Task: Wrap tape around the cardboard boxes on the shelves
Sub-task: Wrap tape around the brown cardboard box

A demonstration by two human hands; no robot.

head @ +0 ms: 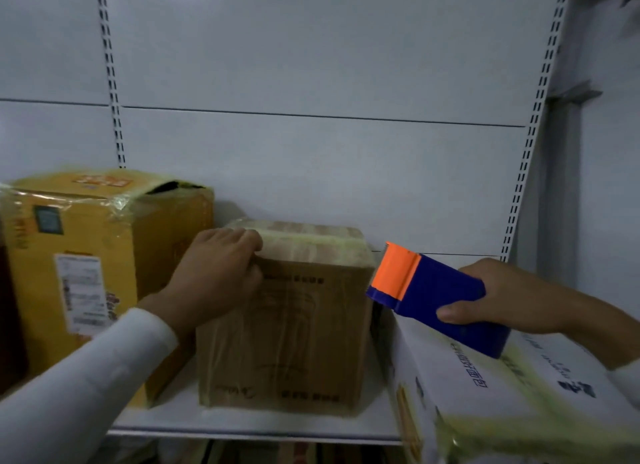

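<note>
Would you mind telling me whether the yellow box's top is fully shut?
Not fully: the yellow box shows a dark gap at its top's right corner, despite tape.

Light was dim and bluish, the picture soft and blurred throughout, with straight lines bowing at the edges.

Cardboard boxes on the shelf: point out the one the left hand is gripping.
The plain brown middle box: the left hand grips its top left edge. The yellow box and white box flank it.
</note>
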